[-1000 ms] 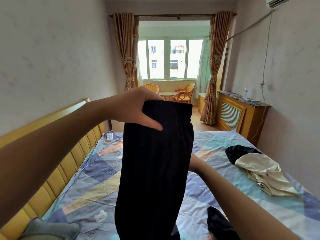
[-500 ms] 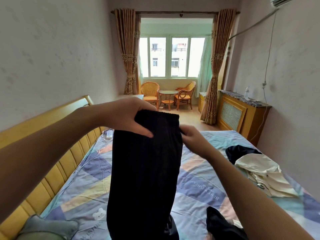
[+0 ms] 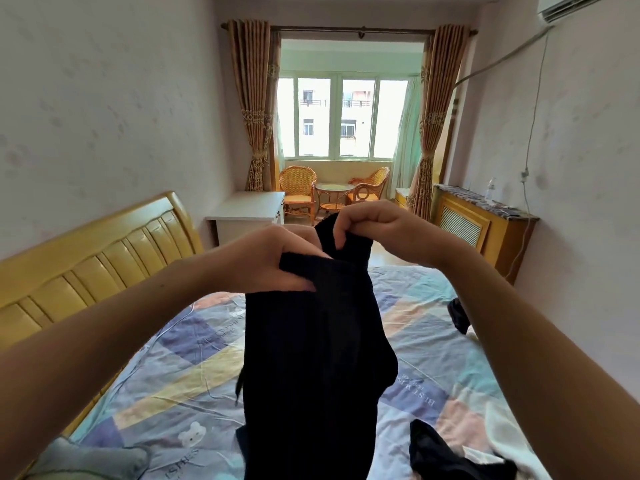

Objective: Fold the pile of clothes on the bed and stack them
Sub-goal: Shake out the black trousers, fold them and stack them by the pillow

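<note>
While a black garment (image 3: 311,358) is held up above the bed (image 3: 194,368) — pinched at its top by the left hand (image 3: 266,263) and right hand (image 3: 377,230) — one loosened pinch could let it slump and bunch.

Headboard (image 3: 86,268) left of bed (image 3: 194,368)

— What does the room look like?
— Pale, faintly mottled walls (image 3: 104,98), and a wide multi-pane window (image 3: 341,117) at the far end, bright with daylight.
— Curtains?
— Brown patterned curtains (image 3: 254,105) tied back on both sides.
— Any furniture?
— Two woven rattan armchairs (image 3: 298,188) flank a small round glass-topped table (image 3: 335,194) under the window. A white bedside cabinet (image 3: 247,211) stands by the yellow wooden padded headboard (image 3: 86,258). On the right wall, a wooden radiator cover with a dark marbled top (image 3: 481,223), and a white air conditioner (image 3: 568,6) up high.
</note>
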